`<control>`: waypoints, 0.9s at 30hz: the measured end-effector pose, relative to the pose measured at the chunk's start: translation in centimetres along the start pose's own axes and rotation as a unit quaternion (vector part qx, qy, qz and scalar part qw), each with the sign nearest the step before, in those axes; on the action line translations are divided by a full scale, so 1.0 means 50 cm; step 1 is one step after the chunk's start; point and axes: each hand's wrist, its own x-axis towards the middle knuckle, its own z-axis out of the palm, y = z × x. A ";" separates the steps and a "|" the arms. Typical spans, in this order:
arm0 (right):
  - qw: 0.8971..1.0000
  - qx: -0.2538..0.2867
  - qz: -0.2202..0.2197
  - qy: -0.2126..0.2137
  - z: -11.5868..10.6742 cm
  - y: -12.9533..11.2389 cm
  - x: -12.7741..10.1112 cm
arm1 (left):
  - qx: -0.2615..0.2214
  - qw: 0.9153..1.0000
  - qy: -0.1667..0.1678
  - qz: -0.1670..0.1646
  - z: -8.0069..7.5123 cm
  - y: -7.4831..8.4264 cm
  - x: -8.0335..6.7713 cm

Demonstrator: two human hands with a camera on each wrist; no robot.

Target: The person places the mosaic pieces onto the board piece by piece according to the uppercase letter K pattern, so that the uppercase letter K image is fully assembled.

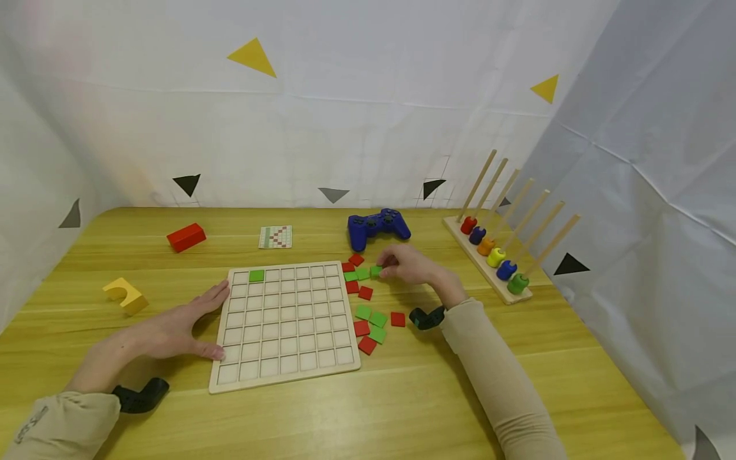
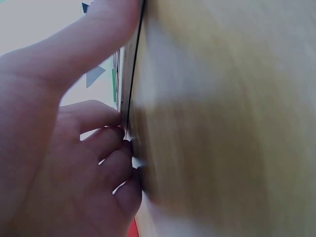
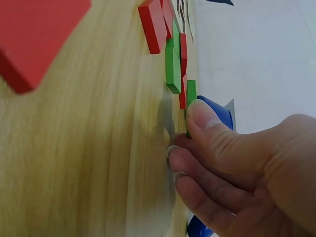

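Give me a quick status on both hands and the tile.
Left hand flat, steadying the grid board. Right hand pinching a green tile on the table. One green tile already in the board; nothing blocking.

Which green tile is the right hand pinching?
The right hand pinches the green tile farthest right in the upper cluster; other green tiles lie untouched.

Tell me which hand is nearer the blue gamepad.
Right. The right hand pinches a green tile just in front of the gamepad; the left hand rests at the board's far edge.
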 end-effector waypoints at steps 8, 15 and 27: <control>1.000 0.003 0.009 0.000 -0.001 -0.002 0.000 | 0.000 1.000 0.003 0.001 0.000 0.002 -0.001; 1.000 0.017 0.015 0.004 0.000 -0.002 0.000 | 0.002 1.000 0.001 -0.003 0.000 0.003 -0.001; 1.000 -0.013 -0.007 0.003 0.003 -0.012 0.000 | -0.002 1.000 0.000 0.001 0.000 0.004 -0.004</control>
